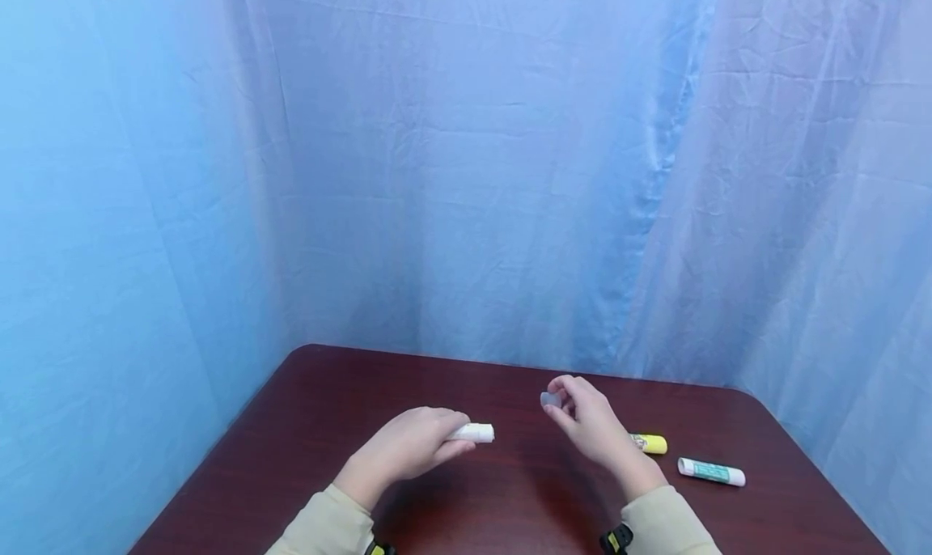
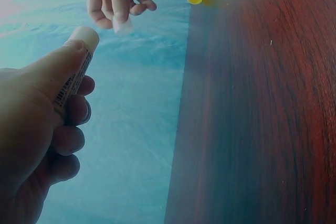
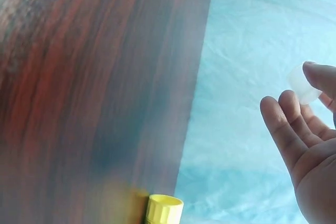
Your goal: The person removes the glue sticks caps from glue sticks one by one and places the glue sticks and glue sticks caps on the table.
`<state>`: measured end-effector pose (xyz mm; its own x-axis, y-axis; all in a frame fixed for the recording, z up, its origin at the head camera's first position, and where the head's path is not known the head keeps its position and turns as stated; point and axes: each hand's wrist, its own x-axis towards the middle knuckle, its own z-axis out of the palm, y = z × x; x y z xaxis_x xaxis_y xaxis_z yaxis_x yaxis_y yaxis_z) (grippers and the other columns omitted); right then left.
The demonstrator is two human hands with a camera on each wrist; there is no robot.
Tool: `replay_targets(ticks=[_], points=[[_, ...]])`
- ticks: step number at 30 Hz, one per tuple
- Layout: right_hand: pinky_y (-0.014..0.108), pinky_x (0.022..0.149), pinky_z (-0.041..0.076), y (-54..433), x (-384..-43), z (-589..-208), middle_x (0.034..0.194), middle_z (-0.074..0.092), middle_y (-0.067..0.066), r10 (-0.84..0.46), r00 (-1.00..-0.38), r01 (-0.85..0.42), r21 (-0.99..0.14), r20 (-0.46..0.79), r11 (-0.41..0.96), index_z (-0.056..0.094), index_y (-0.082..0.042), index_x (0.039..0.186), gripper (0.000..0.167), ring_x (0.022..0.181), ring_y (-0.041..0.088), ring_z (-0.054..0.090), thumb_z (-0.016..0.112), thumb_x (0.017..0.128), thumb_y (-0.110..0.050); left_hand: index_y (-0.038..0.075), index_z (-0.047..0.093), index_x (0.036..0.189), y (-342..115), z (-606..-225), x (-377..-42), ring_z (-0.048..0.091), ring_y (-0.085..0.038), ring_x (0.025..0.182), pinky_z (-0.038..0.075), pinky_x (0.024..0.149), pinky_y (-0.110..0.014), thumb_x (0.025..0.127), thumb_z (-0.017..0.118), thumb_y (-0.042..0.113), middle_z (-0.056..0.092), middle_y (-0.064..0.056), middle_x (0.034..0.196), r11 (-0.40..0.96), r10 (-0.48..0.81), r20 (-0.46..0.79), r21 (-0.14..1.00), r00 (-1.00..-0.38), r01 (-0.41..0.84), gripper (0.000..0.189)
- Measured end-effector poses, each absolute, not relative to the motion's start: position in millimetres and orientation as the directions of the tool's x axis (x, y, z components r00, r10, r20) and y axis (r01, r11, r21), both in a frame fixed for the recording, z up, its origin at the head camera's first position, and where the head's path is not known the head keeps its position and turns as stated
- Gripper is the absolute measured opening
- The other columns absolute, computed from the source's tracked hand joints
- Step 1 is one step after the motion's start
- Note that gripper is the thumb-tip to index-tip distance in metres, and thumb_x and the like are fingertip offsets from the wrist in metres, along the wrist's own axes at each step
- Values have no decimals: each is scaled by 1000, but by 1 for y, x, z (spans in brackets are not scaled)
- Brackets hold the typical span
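My left hand grips a white glue stick above the table, its end pointing right past the thumb and fingers. In the left wrist view, a printed label with a barcode shows along the glue stick. A small translucent cap is pinched between thumb and fingertips of my right hand, to the right of the glue stick and apart from it. The right wrist view shows the cap held up, with the other fingers spread loosely below it.
A yellow glue stick lies on the dark red wooden table, partly hidden behind my right wrist. Farther right lies a white tube with a green label. Blue curtains hang around the table's back and sides.
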<state>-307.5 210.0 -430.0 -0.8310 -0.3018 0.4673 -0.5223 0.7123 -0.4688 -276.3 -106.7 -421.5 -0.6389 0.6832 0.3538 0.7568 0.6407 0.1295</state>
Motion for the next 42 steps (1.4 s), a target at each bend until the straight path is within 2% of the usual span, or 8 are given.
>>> replay_targets(ticks=[9,13,17,23,34,42], points=[[33,76,53,204,-317,-433,99,58,-1,-284,-880,-452,-489,381,746,63,-14,109,19,83,11,57,75,94,-13,19,64,102,-106,-423,-277,54,-6,73,50,70,-28,102,63,37,62,12,88,639,686,347,133,-639,758,19],[33,75,54,202,-323,-436,97,59,-1,-254,-908,-402,-519,334,754,59,-12,111,24,81,11,57,76,93,-12,19,64,102,-107,-425,-278,53,-6,73,50,70,-27,101,64,36,60,13,87,646,681,341,136,-648,751,18],[32,71,52,199,-328,-439,90,57,0,-232,-925,-366,-539,301,759,56,-11,104,26,77,13,55,78,91,-12,19,64,101,-107,-427,-279,53,-6,72,50,70,-27,101,64,36,60,13,86,652,678,337,134,-653,747,17],[31,68,48,196,-335,-449,85,55,3,-242,-920,-373,-501,307,781,58,-12,90,21,75,15,52,79,90,-12,20,64,101,-106,-428,-279,53,-6,72,50,70,-27,101,64,37,59,13,86,651,679,339,134,-651,748,17],[35,67,46,192,-344,-461,80,53,-1,-255,-933,-348,-456,255,819,61,-14,86,20,73,15,49,80,89,-14,21,65,103,-106,-429,-280,57,-5,77,52,74,-28,101,63,39,62,13,90,655,670,317,174,-671,735,19],[36,71,48,189,-348,-463,85,57,-3,-259,-942,-328,-415,216,849,62,-16,84,19,76,14,52,80,90,-15,20,64,100,-105,-428,-279,56,-7,76,51,74,-28,101,64,39,61,12,87,656,674,317,161,-668,738,19]])
